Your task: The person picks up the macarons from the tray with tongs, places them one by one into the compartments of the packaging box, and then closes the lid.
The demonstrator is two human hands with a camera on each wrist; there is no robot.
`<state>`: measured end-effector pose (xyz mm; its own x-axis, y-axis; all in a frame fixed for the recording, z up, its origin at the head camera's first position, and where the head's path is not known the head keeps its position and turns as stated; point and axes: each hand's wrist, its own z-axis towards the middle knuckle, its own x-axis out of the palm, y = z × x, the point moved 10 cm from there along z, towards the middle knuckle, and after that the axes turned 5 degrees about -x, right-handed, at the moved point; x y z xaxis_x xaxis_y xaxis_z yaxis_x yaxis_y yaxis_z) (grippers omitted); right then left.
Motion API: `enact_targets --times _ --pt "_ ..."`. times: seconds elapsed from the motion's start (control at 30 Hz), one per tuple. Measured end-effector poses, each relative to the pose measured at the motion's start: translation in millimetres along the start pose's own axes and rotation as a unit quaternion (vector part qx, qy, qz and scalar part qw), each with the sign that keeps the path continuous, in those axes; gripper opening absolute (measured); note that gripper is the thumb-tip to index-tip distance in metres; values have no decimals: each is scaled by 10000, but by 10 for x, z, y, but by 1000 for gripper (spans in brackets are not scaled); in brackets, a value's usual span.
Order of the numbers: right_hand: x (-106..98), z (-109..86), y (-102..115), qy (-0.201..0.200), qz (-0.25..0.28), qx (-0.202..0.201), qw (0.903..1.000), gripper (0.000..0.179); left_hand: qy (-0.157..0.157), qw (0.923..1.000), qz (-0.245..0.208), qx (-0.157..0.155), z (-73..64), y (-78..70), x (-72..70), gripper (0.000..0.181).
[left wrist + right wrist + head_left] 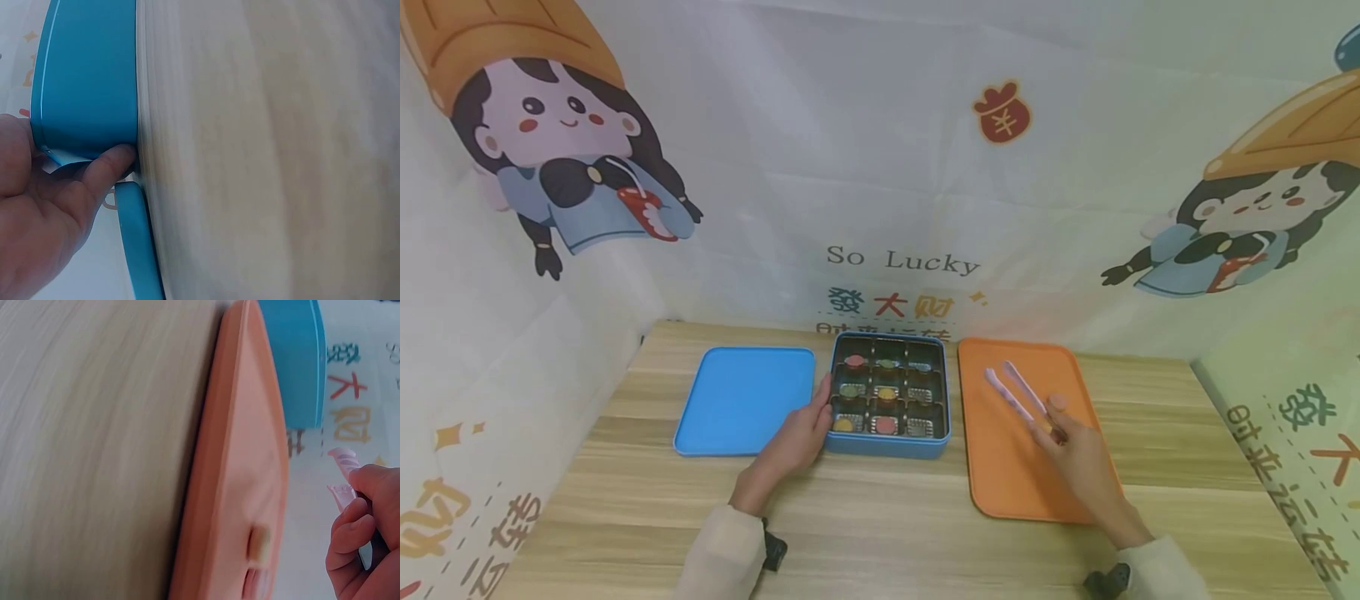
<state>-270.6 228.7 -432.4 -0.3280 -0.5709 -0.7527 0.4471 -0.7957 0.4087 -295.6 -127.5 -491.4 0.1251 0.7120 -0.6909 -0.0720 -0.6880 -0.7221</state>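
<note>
My left hand (pixel 801 433) rests against the left side of a blue tin box (pixel 887 448), fingers extended along its wall. In the left wrist view, a fingertip touches the box's side low down by the table. Inside, a dark divided insert holds small pieces, among them a red piece (pixel 855 362), a yellow piece (pixel 887 393) and a pink piece (pixel 886 425). Over the orange tray (pixel 1000 483), my right hand (pixel 1078 458) holds pink tongs (pixel 1011 392), tips apart with nothing between them. In the right wrist view, a yellowish piece (pixel 259 544) and a pinkish piece (pixel 255 584) lie on the tray.
A flat blue lid (pixel 748 400) lies left of the box on the wood-grain table (pixel 895 533). The tray sits just to the box's right. Behind the table hangs a printed white cloth (pixel 895 167), which also covers both sides.
</note>
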Motion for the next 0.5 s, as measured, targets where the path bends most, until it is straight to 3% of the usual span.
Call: enact_targets --times 0.17,0.33,0.5 --pt "-76 -49 -200 59 -174 141 9997 37 7 10000 -55 22 -2 -19 -12 52" --pt "-120 -123 -435 318 -397 640 9967 37 7 10000 -68 20 3 -11 -8 52" --pt "-228 -184 -544 224 -659 792 9944 33 -2 10000 -66 30 5 -9 -3 52"
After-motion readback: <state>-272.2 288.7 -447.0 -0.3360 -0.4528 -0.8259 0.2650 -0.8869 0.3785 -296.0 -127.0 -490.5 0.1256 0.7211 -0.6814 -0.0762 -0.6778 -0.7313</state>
